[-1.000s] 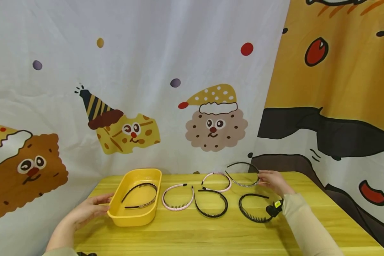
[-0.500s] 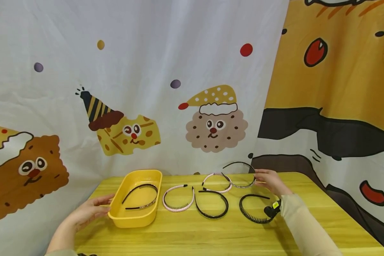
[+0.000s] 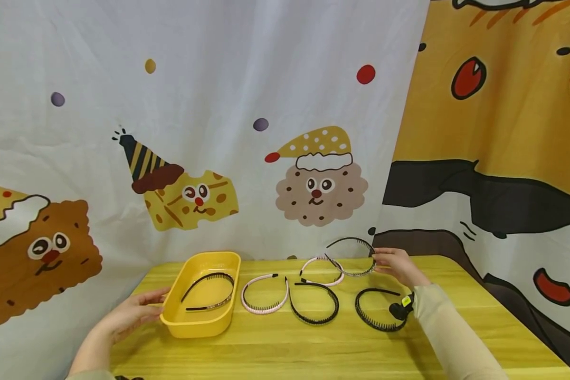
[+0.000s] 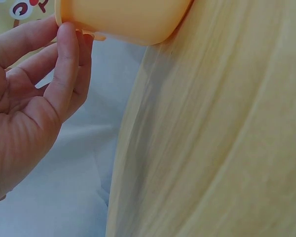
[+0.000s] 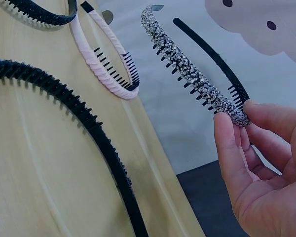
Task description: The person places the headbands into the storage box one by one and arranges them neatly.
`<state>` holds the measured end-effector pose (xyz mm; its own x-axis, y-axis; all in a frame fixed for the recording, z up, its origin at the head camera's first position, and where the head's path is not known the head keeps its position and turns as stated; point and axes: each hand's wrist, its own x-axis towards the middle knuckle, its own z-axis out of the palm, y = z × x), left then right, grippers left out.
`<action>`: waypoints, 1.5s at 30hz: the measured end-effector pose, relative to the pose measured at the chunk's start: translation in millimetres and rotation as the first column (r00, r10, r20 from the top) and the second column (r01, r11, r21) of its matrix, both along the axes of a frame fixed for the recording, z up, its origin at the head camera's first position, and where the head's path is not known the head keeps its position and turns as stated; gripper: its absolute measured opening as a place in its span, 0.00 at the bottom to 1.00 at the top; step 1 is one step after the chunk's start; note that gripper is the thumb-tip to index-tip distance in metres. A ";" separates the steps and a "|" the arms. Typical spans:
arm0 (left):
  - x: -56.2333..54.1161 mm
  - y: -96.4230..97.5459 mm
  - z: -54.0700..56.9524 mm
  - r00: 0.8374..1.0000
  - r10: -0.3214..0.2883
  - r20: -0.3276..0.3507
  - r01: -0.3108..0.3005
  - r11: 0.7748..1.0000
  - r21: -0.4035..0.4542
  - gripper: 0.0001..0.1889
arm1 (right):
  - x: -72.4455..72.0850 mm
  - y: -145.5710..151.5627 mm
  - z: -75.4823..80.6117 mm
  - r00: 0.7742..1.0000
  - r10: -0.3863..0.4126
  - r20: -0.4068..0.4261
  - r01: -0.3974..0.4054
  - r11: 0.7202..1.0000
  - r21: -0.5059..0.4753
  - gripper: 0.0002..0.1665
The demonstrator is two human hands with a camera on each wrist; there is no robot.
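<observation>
My right hand [image 3: 394, 264] pinches a rhinestone-covered headband [image 5: 187, 69] with black comb teeth between thumb and fingers. It is raised at the table's back right, its open ends pointing left. At the left, my left hand [image 3: 133, 314] holds the rim of a yellow plastic basket [image 3: 197, 330] at its near left corner. In the left wrist view, thumb and fingertips meet at that rim. Inside the basket lies a dark headband with a sparkly side [image 3: 214, 306]. Below my right wrist lies a black toothed headband [image 3: 377, 323].
Between basket and right hand lie a pink headband [image 3: 264, 310], a plain-looking black headband [image 3: 320, 320] and another pink headband [image 3: 334, 279] behind it. The wooden table [image 3: 285, 353] ends at a printed curtain [image 3: 256, 211] close behind.
My right hand has moved slightly left and up with the rhinestone headband, now over the rear pink headband's right side. My left hand and the basket stay in place.
</observation>
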<state>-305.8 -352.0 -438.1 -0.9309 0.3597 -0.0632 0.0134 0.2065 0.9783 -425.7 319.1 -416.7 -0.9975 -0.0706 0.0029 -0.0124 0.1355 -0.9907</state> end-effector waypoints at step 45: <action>-0.5 0.2 1.8 1.000 -0.008 -0.020 0.009 1.000 0.011 0.34 | -13.8 -46.3 11.1 0.998 0.052 -0.018 -0.052 0.999 -0.006 0.29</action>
<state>-306.3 -351.8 -436.2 -0.9289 0.3682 -0.0404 0.0349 0.1954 0.9801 -439.5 272.8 -405.6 -0.9922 -0.1225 0.0215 -0.0372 0.1275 -0.9911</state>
